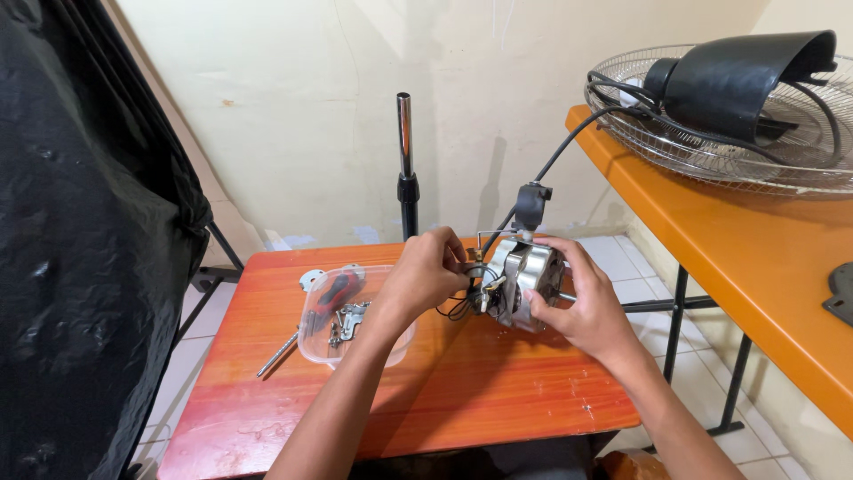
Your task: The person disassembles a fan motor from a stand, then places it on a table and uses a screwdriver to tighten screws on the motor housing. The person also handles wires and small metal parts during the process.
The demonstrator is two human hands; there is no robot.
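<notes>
Silver motor [524, 283], black cable [569, 142], orange-red table [498, 391], clear tray [313, 342], black cloth [80, 249].

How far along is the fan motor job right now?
Done, by the look: black rear cover and wire grille are off, on the orange table. In hand: right hand steadies the bare motor; left hand works its wiring. Left: loose hardware waits in the clear tub.

One head-worn camera looks down, close, over a low red table [498, 391].
</notes>
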